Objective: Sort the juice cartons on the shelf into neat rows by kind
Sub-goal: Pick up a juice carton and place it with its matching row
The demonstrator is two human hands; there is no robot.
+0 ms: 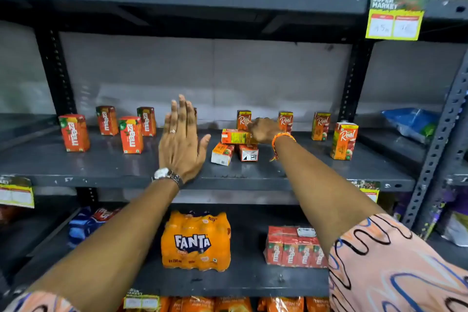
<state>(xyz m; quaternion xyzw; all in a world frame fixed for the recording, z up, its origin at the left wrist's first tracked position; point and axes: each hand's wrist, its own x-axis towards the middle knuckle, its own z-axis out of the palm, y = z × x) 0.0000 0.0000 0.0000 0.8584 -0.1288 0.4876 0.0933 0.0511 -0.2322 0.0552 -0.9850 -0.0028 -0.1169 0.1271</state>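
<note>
the patterned sleeve (395, 263) of the right arm fills the near corner, and both bare forearms reach over the lower shelf with its fanta pack (196, 242) toward the middle shelf (228, 175). the left hand (181, 142) hovers flat, fingers spread, holding nothing. the right hand (263, 129) rests on a toppled carton (235, 136) lying across two other fallen cartons (234, 153); its fingers curl over it, but i cannot tell whether they grip it. upright maaza cartons (130, 138) stand loosely on the left, upright real cartons (344, 140) on the right, well spaced. the step in hand looks like clearing the fallen pile in the middle. the next move likely calls for lifting the top carton, reading its kind, and standing it with its matching group.
</note>
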